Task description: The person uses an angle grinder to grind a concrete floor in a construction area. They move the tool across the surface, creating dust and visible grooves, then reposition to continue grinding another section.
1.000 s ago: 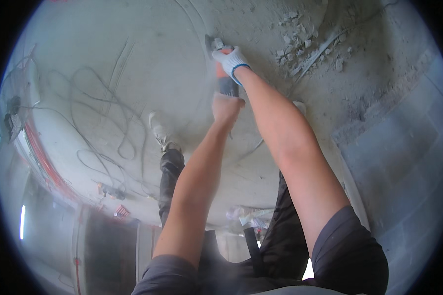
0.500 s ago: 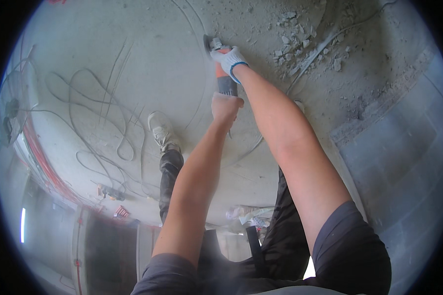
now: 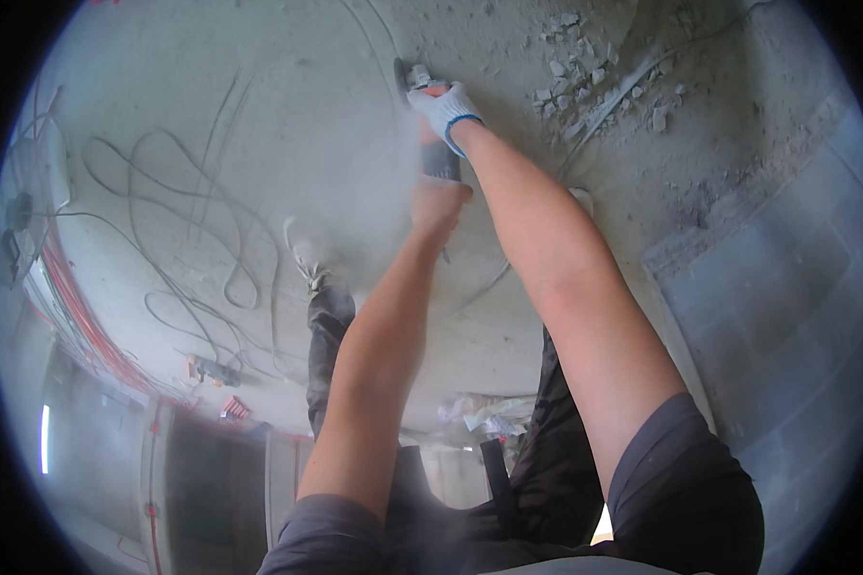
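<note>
An orange and black angle grinder [image 3: 439, 163] is held between both my hands at the upper middle of the view, its length pointing away from me. Its disc [image 3: 400, 77] stands on edge at the concrete floor, beside a curved line [image 3: 362, 27] in the surface. My right hand [image 3: 451, 113], in a white knit glove with a blue cuff, is closed around the grinder's front near the metal head. Bare, my left hand [image 3: 439, 203] is wrapped round the rear end. Pale dust hazes the tool's left side; whether the disc touches the floor is hard to tell.
Broken concrete rubble [image 3: 571, 86] and a pale strip [image 3: 609, 113] lie right of the grinder. A looped cable [image 3: 235, 206] spreads over the floor at left, near another power tool [image 3: 213, 371]. My left shoe [image 3: 307, 257] stands nearby. A block wall [image 3: 777, 307] rises at right.
The dust has thickened around the grinder, drifting over my left hand and left shoe. The grinder and both hands have shifted very slightly away from me, with the same hold.
</note>
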The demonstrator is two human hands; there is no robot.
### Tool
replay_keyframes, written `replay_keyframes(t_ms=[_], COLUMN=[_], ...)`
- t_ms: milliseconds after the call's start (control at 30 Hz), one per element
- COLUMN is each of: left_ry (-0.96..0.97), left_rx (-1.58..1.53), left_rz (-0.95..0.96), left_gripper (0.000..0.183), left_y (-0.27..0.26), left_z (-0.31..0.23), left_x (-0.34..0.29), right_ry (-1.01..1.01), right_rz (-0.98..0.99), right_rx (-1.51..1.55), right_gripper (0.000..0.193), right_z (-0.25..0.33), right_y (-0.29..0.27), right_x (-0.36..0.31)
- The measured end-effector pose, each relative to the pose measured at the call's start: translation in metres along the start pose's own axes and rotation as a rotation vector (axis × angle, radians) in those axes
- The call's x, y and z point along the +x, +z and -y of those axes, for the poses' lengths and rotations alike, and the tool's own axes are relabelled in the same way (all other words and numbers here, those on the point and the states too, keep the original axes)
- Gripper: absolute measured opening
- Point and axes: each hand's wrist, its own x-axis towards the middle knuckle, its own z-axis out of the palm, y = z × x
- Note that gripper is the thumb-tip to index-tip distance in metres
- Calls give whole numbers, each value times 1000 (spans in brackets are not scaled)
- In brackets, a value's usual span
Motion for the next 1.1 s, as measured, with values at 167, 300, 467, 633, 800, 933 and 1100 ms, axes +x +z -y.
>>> replay_keyframes(t_ms=[167, 300, 467, 633, 800, 933, 1100], left_ry=[-14, -25, 45, -36, -20, 125, 187], left_rx=[61, 159, 46, 174, 210, 172, 321], left_rz=[-6, 41, 4, 56, -38, -28, -143], left_gripper=[34, 31, 20, 31, 39, 19, 25], left_y=[-4, -7, -5, -9, -13, -9, -25], left_z=[30, 34, 35, 49, 104, 108, 144], left_x=[-14, -12, -19, -16, -8, -13, -18], right_ry=[39, 44, -4, -14, 0, -25, -8], right_rz=[67, 43, 3, -93, 61, 9, -15], right_rx=[53, 130, 192, 75, 357, 368, 489], right_gripper=[86, 80, 70, 61, 66, 84, 77], right_z=[-24, -50, -70, -73, -87, -109, -115], right_y=[-1, 16, 32, 31, 38, 39, 49], right_x=[-26, -10, 1, -25, -60, -58, -101])
